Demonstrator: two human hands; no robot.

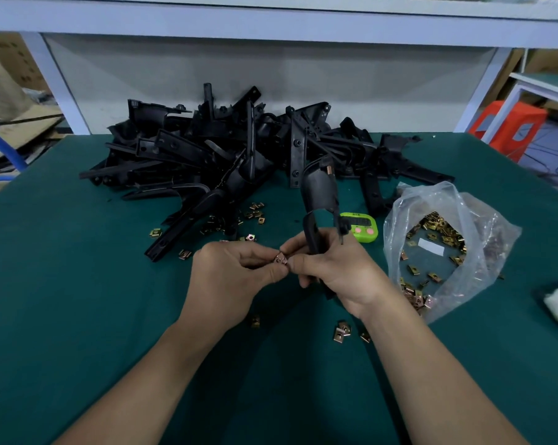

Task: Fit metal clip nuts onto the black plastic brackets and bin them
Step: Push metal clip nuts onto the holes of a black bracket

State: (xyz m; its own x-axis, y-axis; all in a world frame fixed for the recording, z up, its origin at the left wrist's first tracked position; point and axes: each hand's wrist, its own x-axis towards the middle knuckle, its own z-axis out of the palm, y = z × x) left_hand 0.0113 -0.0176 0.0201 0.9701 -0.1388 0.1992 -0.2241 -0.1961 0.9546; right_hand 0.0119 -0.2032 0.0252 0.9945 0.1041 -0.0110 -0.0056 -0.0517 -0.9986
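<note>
The left hand [229, 274] pinches a clip nut [281, 260] against the lower end of a bracket [319, 200] that the right hand [332, 271] holds upright over the green table [78, 316]. Behind lies a bracket pile [226, 149]. Loose nuts [342, 332] lie scattered; a bag [441, 245] of nuts sits right, beside a green timer [361, 228].

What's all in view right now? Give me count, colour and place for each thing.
held bracket: one, black, upright in the right hand
clip nut: one, brassy, pinched by the left hand beside that bracket
bracket pile: many, black, far middle of the table
loose clip nuts: uncounted, brassy, scattered near pile and hands
bag: one, clear, holding more nuts, right of hands
timer: one, green, behind the right hand
table: one, dark green, underneath everything
left hand: one, centre, pinching
right hand: one, centre, gripping
</note>
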